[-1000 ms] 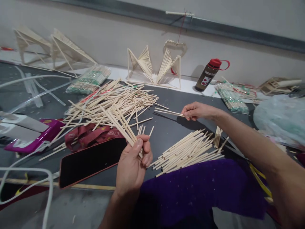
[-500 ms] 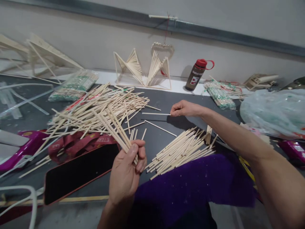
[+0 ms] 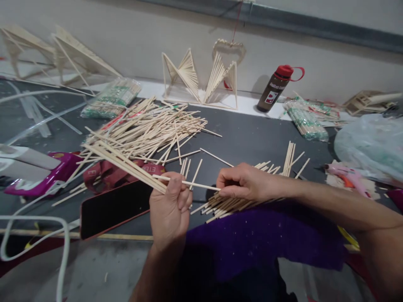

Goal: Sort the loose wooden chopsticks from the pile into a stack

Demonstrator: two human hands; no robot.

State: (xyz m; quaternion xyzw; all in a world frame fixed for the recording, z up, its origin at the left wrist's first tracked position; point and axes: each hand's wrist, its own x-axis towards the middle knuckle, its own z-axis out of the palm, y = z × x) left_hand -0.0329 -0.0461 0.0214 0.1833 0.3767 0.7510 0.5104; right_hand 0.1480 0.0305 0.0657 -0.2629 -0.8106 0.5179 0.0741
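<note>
My left hand [image 3: 170, 205] is closed round a small bundle of thin wooden sticks [image 3: 122, 161] that fan out to the upper left. Between thumb and fingertips, my right hand [image 3: 241, 182] pinches the right end of a single wooden stick [image 3: 203, 185]. The other end of that stick meets the bundle at my left thumb. Under my right hand lies a pile of sticks [image 3: 220, 207], partly hidden by the hand and forearm. A larger heap of loose sticks [image 3: 157, 130] lies beyond my left hand. One lone stick [image 3: 217, 157] rests on the dark table.
A black phone [image 3: 116, 209] and a red lanyard [image 3: 110, 172] lie left of my left hand. Twisted stick models [image 3: 184, 77] and a bottle [image 3: 273, 90] stand along the wall. On the right are a pink glue gun [image 3: 349, 178] and a plastic bag [image 3: 371, 147].
My right hand has come nearer and down with its stick, bringing it to the bundle. The bundle in my left hand now tilts further left. The view has shifted slightly.
</note>
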